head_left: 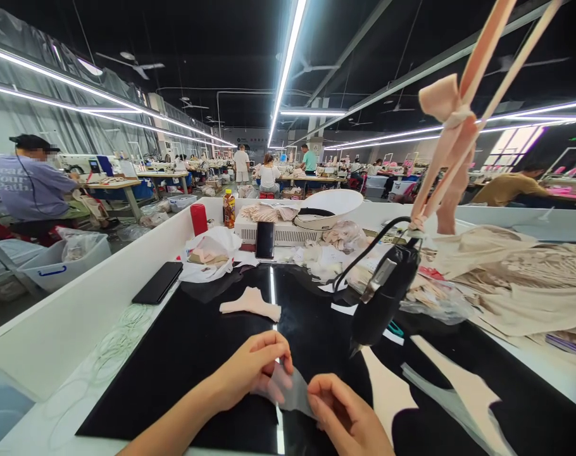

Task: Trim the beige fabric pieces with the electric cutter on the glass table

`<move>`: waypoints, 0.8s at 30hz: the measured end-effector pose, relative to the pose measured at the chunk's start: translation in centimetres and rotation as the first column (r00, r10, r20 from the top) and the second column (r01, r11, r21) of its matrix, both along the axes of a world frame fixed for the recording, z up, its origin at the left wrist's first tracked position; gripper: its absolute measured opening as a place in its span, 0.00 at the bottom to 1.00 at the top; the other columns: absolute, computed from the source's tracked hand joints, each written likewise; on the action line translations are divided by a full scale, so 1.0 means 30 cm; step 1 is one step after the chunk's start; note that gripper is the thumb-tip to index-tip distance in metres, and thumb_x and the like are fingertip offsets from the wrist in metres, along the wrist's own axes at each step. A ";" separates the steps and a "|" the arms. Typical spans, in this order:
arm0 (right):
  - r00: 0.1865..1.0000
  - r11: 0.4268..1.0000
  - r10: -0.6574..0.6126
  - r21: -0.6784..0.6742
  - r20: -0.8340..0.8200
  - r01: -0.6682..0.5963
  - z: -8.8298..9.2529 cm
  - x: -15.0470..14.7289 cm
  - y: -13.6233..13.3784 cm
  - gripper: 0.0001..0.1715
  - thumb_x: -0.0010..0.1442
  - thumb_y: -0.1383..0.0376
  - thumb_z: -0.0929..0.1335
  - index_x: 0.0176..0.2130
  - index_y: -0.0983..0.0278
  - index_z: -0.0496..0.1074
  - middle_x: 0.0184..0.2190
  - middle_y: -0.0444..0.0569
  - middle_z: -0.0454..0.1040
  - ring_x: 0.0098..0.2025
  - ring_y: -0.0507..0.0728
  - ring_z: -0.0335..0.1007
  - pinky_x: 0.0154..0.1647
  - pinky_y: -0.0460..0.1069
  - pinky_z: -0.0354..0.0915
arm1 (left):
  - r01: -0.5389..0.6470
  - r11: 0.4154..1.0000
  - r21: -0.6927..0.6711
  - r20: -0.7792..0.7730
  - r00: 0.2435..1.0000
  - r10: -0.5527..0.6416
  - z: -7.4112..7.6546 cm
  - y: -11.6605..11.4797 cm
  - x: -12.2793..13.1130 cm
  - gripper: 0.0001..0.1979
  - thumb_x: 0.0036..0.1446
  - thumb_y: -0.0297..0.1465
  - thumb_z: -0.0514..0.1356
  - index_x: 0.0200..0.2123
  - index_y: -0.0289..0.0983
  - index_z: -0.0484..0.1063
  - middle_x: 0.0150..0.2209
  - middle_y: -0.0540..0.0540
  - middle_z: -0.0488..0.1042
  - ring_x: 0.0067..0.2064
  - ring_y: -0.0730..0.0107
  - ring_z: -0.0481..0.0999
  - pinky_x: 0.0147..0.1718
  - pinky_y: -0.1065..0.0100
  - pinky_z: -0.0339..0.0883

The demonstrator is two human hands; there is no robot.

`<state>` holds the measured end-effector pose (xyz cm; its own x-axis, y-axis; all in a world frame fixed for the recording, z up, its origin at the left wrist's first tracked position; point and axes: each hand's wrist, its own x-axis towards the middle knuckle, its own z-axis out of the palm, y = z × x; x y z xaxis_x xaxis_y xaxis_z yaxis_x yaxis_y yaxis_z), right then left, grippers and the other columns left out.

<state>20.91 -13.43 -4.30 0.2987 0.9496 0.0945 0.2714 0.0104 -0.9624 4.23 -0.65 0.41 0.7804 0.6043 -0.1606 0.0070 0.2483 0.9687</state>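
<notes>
Film [297, 394], sheer and whitish, spans the gap between the two hands over the near middle of the black mat [193, 354]. The left hand [262, 366] is mostly closed, fingers curled onto the film's left part, some of them showing through it; the right hand [342, 408] is curled too, thumb and forefinger pinching the film's right edge, its wrist cut off by the bottom border. How the remaining fingers sit is hard to make out. Just right of the right hand lies a beige piece [387, 389], then a sheer strip [435, 396] beside a second beige piece [459, 372]. Bare mat stretches left of the left forearm to the mat's slanting edge; between the right hand and the first piece the room is narrow. A black tool [387, 291] hangs from pink straps [459, 136], its tip near that piece, whether touching I cannot tell; it partly hides a teal thing [395, 328]. Beyond the hands a third piece [250, 304] lies flat. At the far side a phone [265, 239] leans on a white box [288, 237], with a fabric heap [520, 266] to the right. Distant workers [269, 172] are too small for detail.
</notes>
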 end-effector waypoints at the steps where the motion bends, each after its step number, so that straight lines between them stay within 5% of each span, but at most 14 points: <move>1: 0.998 1.000 -0.008 0.010 0.069 0.008 -0.004 0.007 0.002 0.17 0.65 0.48 0.68 0.35 0.57 0.76 0.29 0.43 0.72 0.29 0.55 0.64 0.32 0.47 0.62 | -0.010 0.999 0.043 -0.040 0.999 0.012 -0.007 0.004 0.001 0.20 0.58 0.49 0.62 0.36 0.38 0.66 0.34 0.48 0.71 0.31 0.70 0.73 0.25 0.72 0.68; 7: 0.861 0.985 0.008 0.146 0.508 -0.095 -0.051 0.042 0.016 0.12 0.73 0.58 0.62 0.41 0.55 0.74 0.34 0.44 0.76 0.36 0.56 0.74 0.40 0.48 0.68 | 0.022 0.922 0.387 -0.253 0.964 0.084 -0.040 0.026 -0.014 0.10 0.52 0.31 0.64 0.40 0.37 0.73 0.37 0.50 0.74 0.34 0.68 0.74 0.29 0.71 0.68; 12: 0.623 0.962 -0.150 0.258 0.768 -0.087 -0.098 0.048 0.027 0.18 0.77 0.61 0.56 0.42 0.57 0.72 0.34 0.47 0.75 0.34 0.58 0.74 0.38 0.51 0.69 | 0.112 0.735 0.669 -0.369 0.908 0.197 -0.031 0.007 -0.033 0.10 0.54 0.22 0.60 0.38 0.40 0.77 0.40 0.50 0.74 0.39 0.67 0.73 0.41 0.66 0.65; 15: 0.526 0.957 -0.140 0.250 0.839 -0.144 -0.096 0.063 0.026 0.15 0.76 0.63 0.58 0.43 0.58 0.72 0.34 0.47 0.74 0.32 0.57 0.73 0.34 0.50 0.70 | 0.179 0.635 0.751 -0.414 0.877 0.243 -0.027 -0.009 -0.035 0.11 0.59 0.22 0.60 0.38 0.41 0.79 0.41 0.49 0.74 0.44 0.63 0.73 0.45 0.64 0.63; 24: 0.502 0.961 -0.206 0.270 0.840 -0.057 -0.070 0.054 -0.015 0.13 0.74 0.64 0.60 0.45 0.57 0.73 0.36 0.49 0.73 0.34 0.59 0.73 0.36 0.53 0.71 | 0.302 0.490 0.818 -0.474 0.836 0.276 -0.045 -0.010 -0.040 0.12 0.66 0.25 0.56 0.43 0.42 0.79 0.42 0.47 0.72 0.45 0.62 0.74 0.46 0.64 0.66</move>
<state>22.54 -13.89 -6.40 0.0141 0.8337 0.5521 0.9661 0.1309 -0.2223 3.04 -0.96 -0.95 0.7612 0.6445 0.0718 0.5249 -0.6773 0.5155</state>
